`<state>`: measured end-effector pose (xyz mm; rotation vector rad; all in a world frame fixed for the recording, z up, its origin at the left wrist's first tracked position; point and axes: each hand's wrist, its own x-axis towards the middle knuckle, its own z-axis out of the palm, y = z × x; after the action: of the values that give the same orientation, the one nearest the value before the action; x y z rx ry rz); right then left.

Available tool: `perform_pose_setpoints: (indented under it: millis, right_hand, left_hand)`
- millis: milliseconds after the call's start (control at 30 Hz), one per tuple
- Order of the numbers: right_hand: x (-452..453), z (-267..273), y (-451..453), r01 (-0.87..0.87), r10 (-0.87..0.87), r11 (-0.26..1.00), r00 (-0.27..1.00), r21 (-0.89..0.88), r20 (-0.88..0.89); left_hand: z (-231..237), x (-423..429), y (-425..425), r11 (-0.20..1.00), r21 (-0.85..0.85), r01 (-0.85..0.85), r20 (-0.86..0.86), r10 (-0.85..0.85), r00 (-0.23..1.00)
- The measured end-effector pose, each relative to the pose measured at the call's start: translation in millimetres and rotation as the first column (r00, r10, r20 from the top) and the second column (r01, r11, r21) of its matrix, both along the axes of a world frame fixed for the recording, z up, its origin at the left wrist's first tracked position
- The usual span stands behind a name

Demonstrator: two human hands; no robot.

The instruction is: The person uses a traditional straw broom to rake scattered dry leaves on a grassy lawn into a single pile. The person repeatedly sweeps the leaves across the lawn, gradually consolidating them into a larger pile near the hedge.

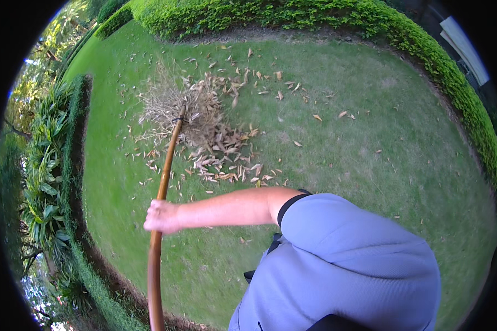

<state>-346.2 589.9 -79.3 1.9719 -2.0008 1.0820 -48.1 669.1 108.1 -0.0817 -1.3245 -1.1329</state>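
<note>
A long-handled twig broom (168,165) reaches from the bottom edge up into a pile of dry leaves (227,140) on the grass. My right hand (162,216) is closed around its smooth brown wooden handle, about midway along the visible length. A dark tie binds the handle just below the pale, splayed twigs, which lie against the upper left of the pile. The twigs look blurred, and where they end among the leaves is hard to tell. The handle's upper end runs out of the picture at the bottom. My left hand is out of view.
Loose leaves (297,87) lie scattered over the lawn (356,165). A leafy green hedge (252,16) curves along the top and right side. At the left are a lower hedge (74,145) with a bare soil border and broad-leaved plants (47,186).
</note>
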Motion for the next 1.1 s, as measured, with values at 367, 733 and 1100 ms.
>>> perform_pose_setpoints:
  millis: [367, 733, 1100]
  right_hand:
    - [-96.6, -78.7, 255.3, 0.474, -0.475, 0.879, 0.861, 0.054, 0.18]
    - [-113.6, -230.3, 494.4, 0.657, -0.885, 0.415, 0.453, 0.629, 0.111]
    - [-272.3, -148.5, 98.1, 0.138, -0.222, 0.931, 0.949, 0.338, 0.225]
  left_hand:
    - [-61.0, -160.3, -34.8, 0.643, 0.476, 0.599, -0.111, -0.632, 0.767]
    - [-159.5, -330.3, 101.9, 0.337, 0.673, 0.658, 0.317, -0.936, 0.156]
    - [-67.7, -280.1, 34.1, 0.99, 0.14, 0.026, 0.46, -0.088, 0.883]
